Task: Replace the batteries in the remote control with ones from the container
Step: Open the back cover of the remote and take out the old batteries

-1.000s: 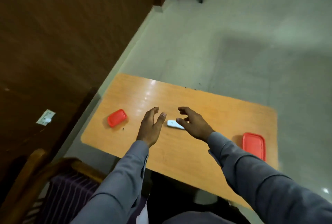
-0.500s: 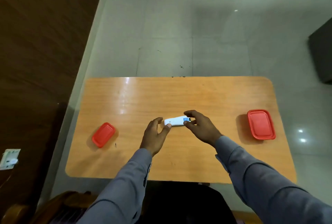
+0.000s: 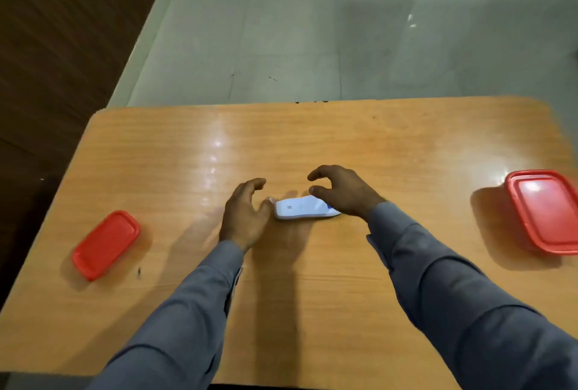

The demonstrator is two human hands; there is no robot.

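Note:
A white remote control [image 3: 301, 208] lies flat in the middle of the wooden table [image 3: 312, 139], a small printed label facing up. My left hand [image 3: 245, 216] rests at its left end with fingers spread and the thumb touching the end. My right hand [image 3: 344, 191] arches over its right end, fingers curled and apart, the heel of the hand hiding that end. Neither hand closes around it. A small container with a red lid [image 3: 106, 245] sits at the table's left. A larger red-lidded container [image 3: 544, 211] sits at the right edge. Both are closed.
The table's far edge borders a grey tiled floor [image 3: 312, 29]. A dark wooden wall [image 3: 62, 29] runs along the left. Grey sleeves cover both forearms above the near half of the table.
The view has tilted down and closer. The remote, pinched at both ends half a second ago, now lies on the table with my fingers opened off it.

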